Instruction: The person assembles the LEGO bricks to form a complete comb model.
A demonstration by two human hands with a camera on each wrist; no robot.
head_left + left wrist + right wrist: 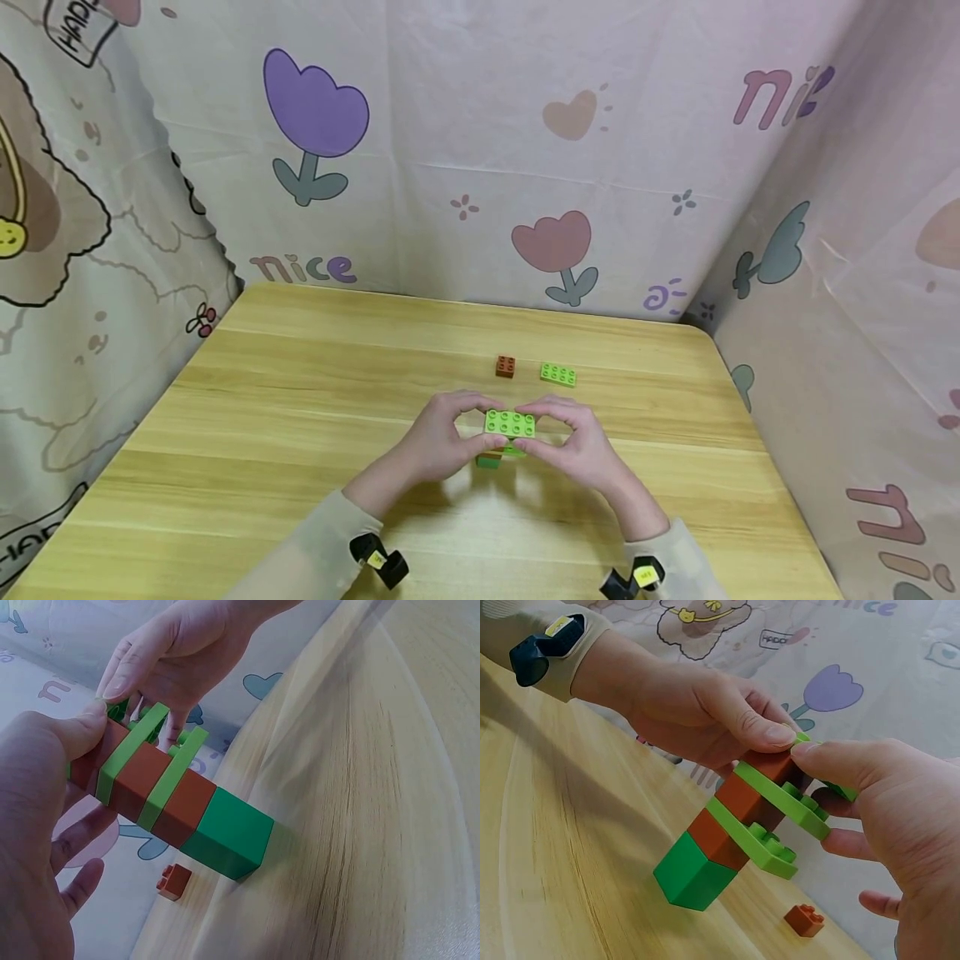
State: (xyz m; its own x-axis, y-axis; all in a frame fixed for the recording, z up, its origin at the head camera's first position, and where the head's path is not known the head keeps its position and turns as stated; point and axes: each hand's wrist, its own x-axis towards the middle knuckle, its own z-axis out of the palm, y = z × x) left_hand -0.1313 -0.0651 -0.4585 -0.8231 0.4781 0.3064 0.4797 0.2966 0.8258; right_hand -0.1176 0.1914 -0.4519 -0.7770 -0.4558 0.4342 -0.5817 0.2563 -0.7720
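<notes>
A tower of toy building bricks has a dark green brick (231, 834) at its foot, with brown bricks (721, 838) and thin light green bricks (784, 801) alternating above. The thin bricks jut out to one side. On top lies a light green eight-stud brick (510, 423). My left hand (442, 437) pinches its left end, thumb in front and fingers behind. At its right end my right hand (576, 437) pinches it the same way. Both thumbs nearly meet at the front. In the head view, the top brick hides most of the tower.
Behind the hands on the wooden table (300, 375) lie a small brown four-stud brick (506, 367) and a light green eight-stud brick (558, 375). Printed cloth (450, 125) hangs along the table's back and sides. Each wrist wears a black camera (378, 561).
</notes>
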